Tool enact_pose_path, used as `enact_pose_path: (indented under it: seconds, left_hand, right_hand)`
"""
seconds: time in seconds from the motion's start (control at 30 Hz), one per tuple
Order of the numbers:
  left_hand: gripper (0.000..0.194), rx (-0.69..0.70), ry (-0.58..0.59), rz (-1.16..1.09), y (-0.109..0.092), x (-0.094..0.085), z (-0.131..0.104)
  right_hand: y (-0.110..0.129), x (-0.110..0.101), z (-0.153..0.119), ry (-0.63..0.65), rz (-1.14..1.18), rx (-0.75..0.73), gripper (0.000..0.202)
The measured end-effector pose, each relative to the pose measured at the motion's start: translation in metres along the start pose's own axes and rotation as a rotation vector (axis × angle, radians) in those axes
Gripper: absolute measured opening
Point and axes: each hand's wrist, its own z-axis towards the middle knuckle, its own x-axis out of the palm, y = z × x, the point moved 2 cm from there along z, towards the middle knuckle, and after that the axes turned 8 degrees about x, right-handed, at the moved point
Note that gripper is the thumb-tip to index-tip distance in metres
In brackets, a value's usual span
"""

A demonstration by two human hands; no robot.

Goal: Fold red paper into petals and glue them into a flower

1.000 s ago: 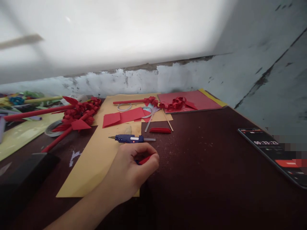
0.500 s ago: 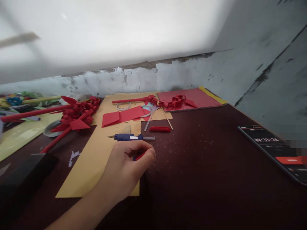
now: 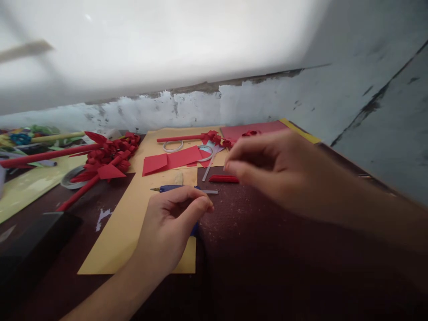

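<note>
My left hand [image 3: 175, 223] is closed in a pinch over the near end of the yellow paper [image 3: 120, 240]; what its fingertips hold, if anything, cannot be made out. Just beyond it lies a blue glue gun [image 3: 167, 188], partly hidden by the hand, with a clear glue stick [image 3: 210, 192] out of its back end. My right hand [image 3: 267, 167], slightly blurred, hangs with thumb and fingers pressed together. Nothing shows clearly between them. Near its fingertips lies a folded red paper piece [image 3: 223, 178]. Red paper strips [image 3: 182, 157] rest farther back.
Red paper flowers on stems [image 3: 110, 158] lie at left by a tape roll [image 3: 72, 178]. Two more rolls, a white ring [image 3: 173, 146] and another tape roll [image 3: 211, 154], sit near the red strips. A black block [image 3: 40, 245] stands front left. A wall [image 3: 197, 109] borders the back.
My right hand has come in from the right, covering the phone and the thin wooden stick. The red bit that showed inside my left hand is no longer visible; that hand has barely moved.
</note>
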Motion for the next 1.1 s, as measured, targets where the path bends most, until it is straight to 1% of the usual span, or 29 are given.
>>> enact_pose_path:
  seconds: [0.03,0.13,0.2,0.27,0.4,0.47,0.53,0.63,0.73,0.93,1.03,1.1]
  left_hand:
    - [0.021,-0.006,0.002,0.010,-0.001,0.001,-0.001]
    - [0.020,-0.002,0.019,0.083,-0.006,0.004,-0.003]
    - [0.022,0.007,0.030,0.119,-0.009,0.004,-0.004]
    - [0.022,0.003,0.030,0.124,-0.010,0.002,-0.004]
    - [0.023,-0.018,0.021,0.137,-0.009,0.001,-0.003]
    - [0.022,-0.042,0.026,0.143,-0.009,0.003,-0.003]
    - [0.020,-0.070,0.035,0.141,-0.009,0.005,-0.004]
    - [0.018,-0.105,0.055,0.140,-0.010,0.007,-0.006]
    - [0.020,-0.104,0.081,0.152,-0.011,0.006,-0.008]
    - [0.028,-0.100,0.184,0.086,-0.007,0.005,-0.004]
    - [0.030,-0.120,0.192,0.051,-0.007,0.005,-0.003]
    - [0.030,-0.126,0.170,0.043,-0.007,0.005,-0.004]
  right_hand:
    - [-0.006,0.006,-0.002,0.022,-0.034,0.001,0.008]
    - [-0.029,0.025,-0.011,0.016,-0.103,0.012,0.011]
    - [-0.043,0.033,-0.017,-0.004,-0.121,0.022,0.011]
    - [-0.050,0.036,-0.020,-0.020,-0.137,0.013,0.012]
    - [-0.046,0.036,-0.026,-0.073,-0.130,-0.044,0.012]
    - [-0.041,0.038,-0.030,-0.069,-0.122,-0.091,0.013]
    - [-0.037,0.043,-0.035,-0.034,-0.119,-0.133,0.014]
    - [-0.038,0.052,-0.039,0.055,-0.126,-0.158,0.015]
    - [-0.042,0.058,-0.040,0.122,-0.129,-0.136,0.016]
    - [-0.041,0.059,-0.041,0.161,-0.119,-0.124,0.017]
    - [-0.041,0.058,-0.039,0.179,-0.147,-0.101,0.018]
    - [-0.043,0.055,-0.036,0.154,-0.190,-0.056,0.019]
